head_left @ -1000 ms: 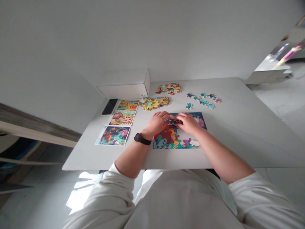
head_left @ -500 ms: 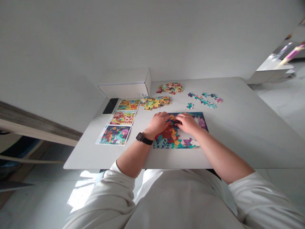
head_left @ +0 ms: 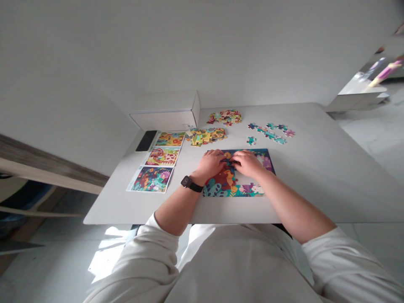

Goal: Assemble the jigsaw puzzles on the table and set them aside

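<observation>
A partly assembled jigsaw puzzle (head_left: pixel 217 190) lies flat on the table, dark blue along its top, with a bare gap right of its middle. My left hand (head_left: pixel 212 161), a black watch (head_left: pixel 186 182) on its wrist, rests over the upper left of the puzzle with fingers bent. Facing it, my right hand (head_left: pixel 248 163) has its fingers closed at the gap's upper edge. Between the two sets of fingertips is a dark puzzle piece (head_left: pixel 232 162), partly covered by them.
Loose teal and purple pieces (head_left: pixel 270 134) lie at the back right. Two heaps, yellow pieces (head_left: pixel 206 136) and red-and-green pieces (head_left: pixel 227 116), lie behind the puzzle. Picture sheets (head_left: pixel 153 179), a phone (head_left: pixel 147 141) and a white box (head_left: pixel 164 120) occupy the left side.
Both hands stay at nearly the same spot, with only a slight shift of the fingers around the dark piece. Nothing else has visibly moved.
</observation>
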`<state>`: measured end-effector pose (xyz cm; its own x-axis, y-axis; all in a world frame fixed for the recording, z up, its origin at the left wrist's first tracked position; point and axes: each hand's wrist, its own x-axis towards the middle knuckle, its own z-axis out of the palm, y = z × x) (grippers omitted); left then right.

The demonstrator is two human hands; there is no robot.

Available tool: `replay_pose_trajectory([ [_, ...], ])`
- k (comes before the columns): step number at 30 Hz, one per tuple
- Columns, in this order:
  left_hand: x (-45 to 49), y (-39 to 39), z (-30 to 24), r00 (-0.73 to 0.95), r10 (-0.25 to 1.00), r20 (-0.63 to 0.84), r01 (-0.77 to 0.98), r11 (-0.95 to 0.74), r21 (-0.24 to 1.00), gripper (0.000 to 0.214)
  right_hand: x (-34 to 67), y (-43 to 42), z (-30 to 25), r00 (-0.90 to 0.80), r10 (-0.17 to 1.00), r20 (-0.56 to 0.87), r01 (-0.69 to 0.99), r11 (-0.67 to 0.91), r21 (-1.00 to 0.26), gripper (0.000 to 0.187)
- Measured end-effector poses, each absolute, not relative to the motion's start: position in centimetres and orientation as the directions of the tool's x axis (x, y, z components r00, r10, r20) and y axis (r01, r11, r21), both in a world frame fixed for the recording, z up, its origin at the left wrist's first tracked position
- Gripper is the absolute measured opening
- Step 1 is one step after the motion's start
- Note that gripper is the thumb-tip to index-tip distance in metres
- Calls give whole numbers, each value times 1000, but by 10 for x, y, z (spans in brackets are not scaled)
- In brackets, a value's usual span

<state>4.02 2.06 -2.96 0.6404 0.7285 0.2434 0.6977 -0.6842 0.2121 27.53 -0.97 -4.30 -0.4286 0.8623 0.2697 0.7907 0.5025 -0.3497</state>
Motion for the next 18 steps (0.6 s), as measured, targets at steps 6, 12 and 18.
replay_pose_trajectory([
  [6, 41, 22, -31, 627, 750, 212, 708, -662, 246, 29, 277, -11, -36, -447, 867, 221, 824, 495, -276, 24],
  [12, 42, 19, -25, 614, 764, 198, 716, -645, 268, 27, 275, -15, -28, -456, 872, 175, 845, 487, -221, 25],
  [18, 42, 20, -26, 605, 772, 197, 721, -636, 275, 27, 272, -17, -23, -444, 883, 150, 861, 467, -202, 27],
])
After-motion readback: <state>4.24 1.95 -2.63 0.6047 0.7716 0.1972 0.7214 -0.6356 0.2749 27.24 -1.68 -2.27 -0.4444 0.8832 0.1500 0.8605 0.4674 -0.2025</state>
